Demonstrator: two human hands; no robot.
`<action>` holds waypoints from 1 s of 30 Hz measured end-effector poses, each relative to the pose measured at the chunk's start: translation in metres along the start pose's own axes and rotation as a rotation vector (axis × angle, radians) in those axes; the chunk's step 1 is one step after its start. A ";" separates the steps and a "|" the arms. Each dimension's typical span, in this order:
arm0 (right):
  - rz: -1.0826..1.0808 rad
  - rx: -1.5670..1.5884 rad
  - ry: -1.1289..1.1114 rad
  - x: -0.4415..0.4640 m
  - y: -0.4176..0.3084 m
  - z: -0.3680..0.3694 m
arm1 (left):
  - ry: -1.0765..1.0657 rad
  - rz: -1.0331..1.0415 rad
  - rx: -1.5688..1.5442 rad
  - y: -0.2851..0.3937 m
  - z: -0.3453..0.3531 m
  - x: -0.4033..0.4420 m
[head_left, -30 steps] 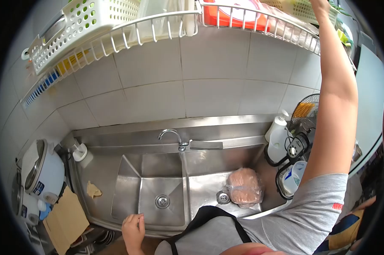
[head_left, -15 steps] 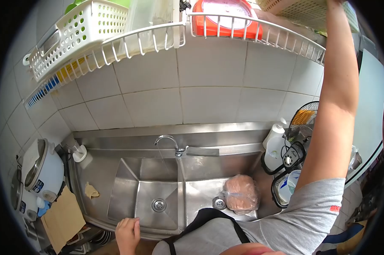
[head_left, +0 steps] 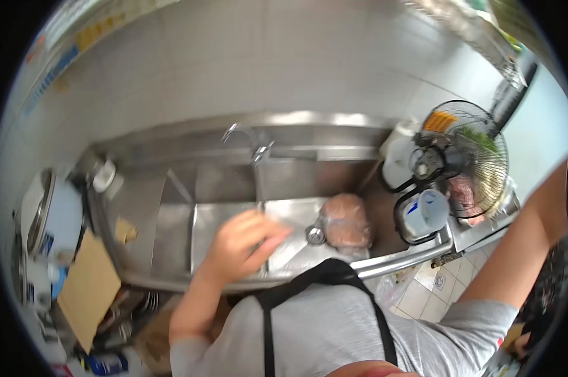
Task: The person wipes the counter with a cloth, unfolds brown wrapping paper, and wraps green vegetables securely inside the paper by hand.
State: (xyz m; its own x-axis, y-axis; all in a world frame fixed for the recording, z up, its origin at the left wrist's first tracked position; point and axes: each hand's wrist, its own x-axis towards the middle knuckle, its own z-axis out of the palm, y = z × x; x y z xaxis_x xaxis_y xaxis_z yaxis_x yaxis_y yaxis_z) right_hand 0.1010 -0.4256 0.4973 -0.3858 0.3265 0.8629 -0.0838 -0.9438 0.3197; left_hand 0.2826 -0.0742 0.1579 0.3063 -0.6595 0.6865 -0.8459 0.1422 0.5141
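Observation:
My left hand (head_left: 245, 244) hangs over the front edge of the double sink (head_left: 224, 217), blurred by motion. Its fingers are loosely stretched with the thumb apart, and nothing shows in them. Nearest to it on the right, a clear plastic bag of pinkish raw meat (head_left: 347, 221) lies in the right basin, beside the drain (head_left: 315, 235). My right arm (head_left: 523, 235) reaches out to the far right, and the hand is cut off at the dark edge of the view.
The faucet (head_left: 259, 143) rises behind the basins. A black fan (head_left: 450, 162) and white containers (head_left: 425, 212) stand to the right. On the left are a rice cooker (head_left: 61, 213) and a tan board (head_left: 86, 289). A wall rack (head_left: 466, 22) runs above.
My right arm has come down from the basket on the upper rack and swung out right. My left hand has risen and moved right over the sink. The view has tilted down.

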 end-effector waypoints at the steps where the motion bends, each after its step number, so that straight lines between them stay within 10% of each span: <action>1: 0.037 0.008 -0.031 -0.015 -0.011 -0.014 | -0.016 0.066 -0.076 0.003 0.002 0.012; 15: 0.529 0.419 -0.219 -0.198 -0.182 -0.091 | -0.351 -0.462 -1.712 -0.024 0.012 0.028; 26: 0.984 1.254 -0.217 -0.375 -0.403 0.053 | 0.348 -0.785 -0.823 -0.121 -0.176 -0.221; 29: 1.287 1.221 0.002 -0.409 -0.495 0.128 | 0.519 -0.812 -0.725 -0.154 -0.207 -0.269; 30: 1.825 1.178 0.063 -0.400 -0.525 0.146 | 0.560 -0.810 -0.694 -0.167 -0.214 -0.283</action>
State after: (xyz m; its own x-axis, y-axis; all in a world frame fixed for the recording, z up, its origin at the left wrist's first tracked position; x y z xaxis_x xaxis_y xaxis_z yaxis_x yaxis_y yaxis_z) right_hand 0.4333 -0.0530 0.0409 0.6144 -0.6757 0.4074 0.7501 0.3402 -0.5671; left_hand 0.4305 0.2466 -0.0123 0.9322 -0.3539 0.0758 0.0425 0.3149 0.9482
